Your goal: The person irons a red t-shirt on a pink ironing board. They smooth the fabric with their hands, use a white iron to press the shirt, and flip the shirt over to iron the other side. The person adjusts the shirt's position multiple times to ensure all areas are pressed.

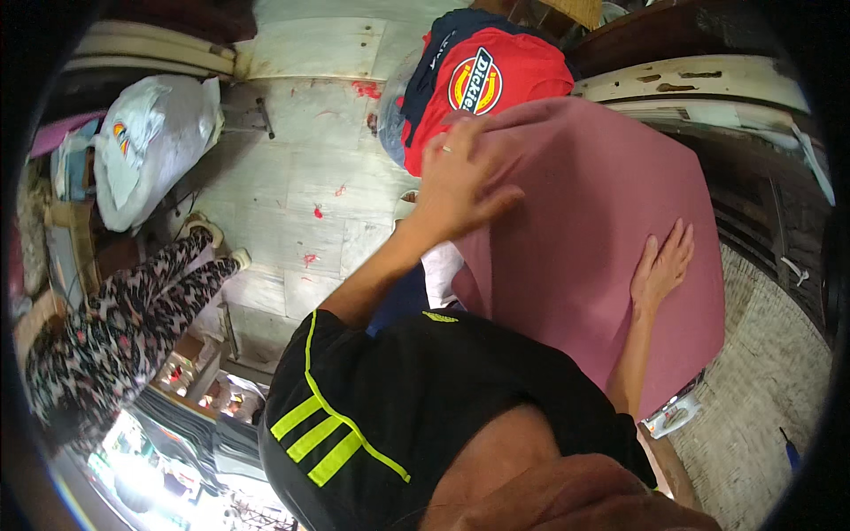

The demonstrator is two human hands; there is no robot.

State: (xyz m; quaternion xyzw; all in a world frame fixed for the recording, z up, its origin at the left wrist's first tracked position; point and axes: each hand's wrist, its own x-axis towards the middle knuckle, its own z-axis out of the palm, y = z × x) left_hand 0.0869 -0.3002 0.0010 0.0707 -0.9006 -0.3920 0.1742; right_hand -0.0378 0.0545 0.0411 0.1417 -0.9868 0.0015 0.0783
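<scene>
A dusty-pink cloth [593, 221] lies spread in front of me over a raised surface that it mostly hides. At its far left edge is my left hand [462, 181], a ring on one finger, with the thumb held away from the fingers. The hand is slightly blurred, and no fold of cloth shows gripped in it. Farther right, my right hand [662, 265] rests flat on the cloth, fingers stretched out. Just beyond the left hand sits a pile of folded clothes with a red printed garment [540, 75] and a dark navy one [431, 66].
Another person's patterned trousers [133, 323] show at the left. A filled white bag [159, 150] stands behind them. Red scraps [318, 212] dot the tiled floor [292, 177]. A white object [675, 416] pokes out under the cloth, beside a pale woven-looking surface [753, 380].
</scene>
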